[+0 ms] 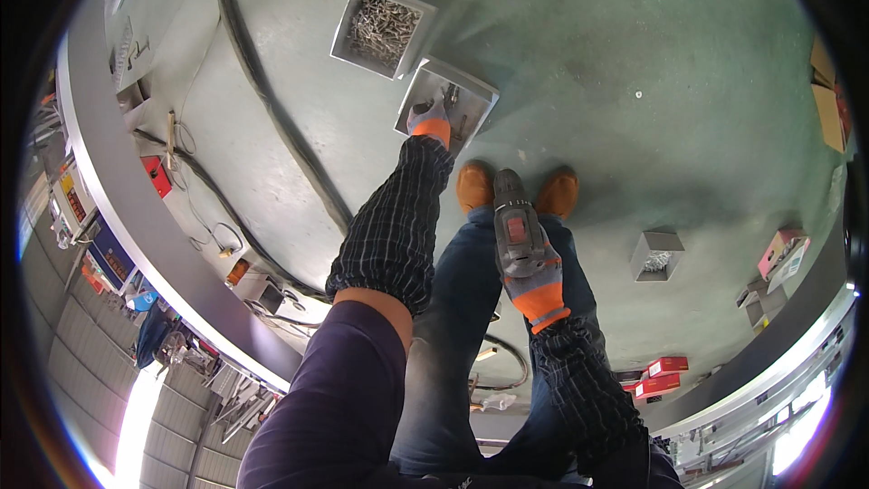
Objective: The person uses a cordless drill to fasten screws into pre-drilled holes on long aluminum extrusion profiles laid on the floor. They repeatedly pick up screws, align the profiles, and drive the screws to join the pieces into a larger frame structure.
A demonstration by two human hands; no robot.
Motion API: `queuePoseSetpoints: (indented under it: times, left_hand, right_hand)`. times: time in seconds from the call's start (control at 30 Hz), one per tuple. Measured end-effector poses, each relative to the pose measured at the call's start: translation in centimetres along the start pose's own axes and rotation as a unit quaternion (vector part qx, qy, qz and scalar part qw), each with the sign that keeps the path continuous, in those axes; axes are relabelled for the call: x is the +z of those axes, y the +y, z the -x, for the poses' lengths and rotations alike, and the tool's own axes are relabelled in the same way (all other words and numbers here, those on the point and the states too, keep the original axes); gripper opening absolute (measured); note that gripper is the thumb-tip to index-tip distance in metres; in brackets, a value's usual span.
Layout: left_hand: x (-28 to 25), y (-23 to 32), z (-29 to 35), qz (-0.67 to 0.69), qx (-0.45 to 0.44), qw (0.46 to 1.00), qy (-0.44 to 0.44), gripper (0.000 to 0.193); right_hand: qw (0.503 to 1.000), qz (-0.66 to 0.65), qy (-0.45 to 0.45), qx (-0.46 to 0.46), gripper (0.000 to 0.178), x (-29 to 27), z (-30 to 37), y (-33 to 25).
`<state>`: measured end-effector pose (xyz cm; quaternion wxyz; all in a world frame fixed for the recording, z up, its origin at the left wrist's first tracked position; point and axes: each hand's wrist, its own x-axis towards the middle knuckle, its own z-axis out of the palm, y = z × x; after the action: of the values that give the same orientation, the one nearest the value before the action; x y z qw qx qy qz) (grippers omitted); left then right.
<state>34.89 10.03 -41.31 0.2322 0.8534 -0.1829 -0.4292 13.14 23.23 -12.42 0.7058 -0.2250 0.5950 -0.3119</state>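
My left hand [429, 116], in a grey and orange glove, reaches down into a shallow grey box [481, 114]. Its fingers are curled; whatever they hold cannot be made out. Beside the fingertips, small dark metal pieces [452, 93] lie in the box. My right hand [538, 276], gloved alike, is closed round the handle of a dark grey power drill [519, 234] with a red patch on top. The drill hangs in front of my legs, its chuck pointing away from me. Most of the right fingers are hidden beneath it.
Touching the far corner of the shallow box is another grey box [384, 32], full of screws. A smaller box [657, 256] with bright small parts stands on the floor at right. A thick dark cable [262, 91] runs along the left. Red boxes [658, 378] lie behind my right arm.
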Motion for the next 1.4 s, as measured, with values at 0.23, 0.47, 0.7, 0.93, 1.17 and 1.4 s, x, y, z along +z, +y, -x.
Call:
queuePoseSetpoints:
  times: [0.23,0.47,0.7,0.93,1.17,1.4]
  left_hand:
    - [-2.1,-2.2,-1.0,-0.130,-0.017,0.987,-0.094,0.056]
    - [-5.4,-5.3,-2.1,0.092,-0.176,0.954,-0.226,0.056]
    - [-7.0,-2.8,-1.9,-0.156,-0.043,0.950,-0.267,0.034]
    - [-6.8,-4.2,-3.3,-0.374,0.017,0.900,-0.224,0.033]
    - [-10.4,11.1,10.5,-0.112,-0.086,0.973,-0.183,0.036]
    - [-16.8,18.8,24.0,0.137,-0.112,0.959,-0.221,0.020]
  right_hand:
    - [0.996,-0.089,-0.019,0.005,0.036,-0.2,0.2,1.6]
    - [0.924,-0.378,-0.057,-0.007,0.034,-0.5,0.8,4.6]
    - [0.994,-0.101,0.034,0.003,0.036,-0.5,4.0,1.1]
    - [0.994,0.106,-0.014,0.001,0.038,-0.1,7.5,-4.4]
    - [0.996,0.071,0.038,-0.041,0.037,-0.8,11.1,-3.0]
    - [0.994,0.107,-0.037,0.009,0.042,-3.0,16.0,-8.8]
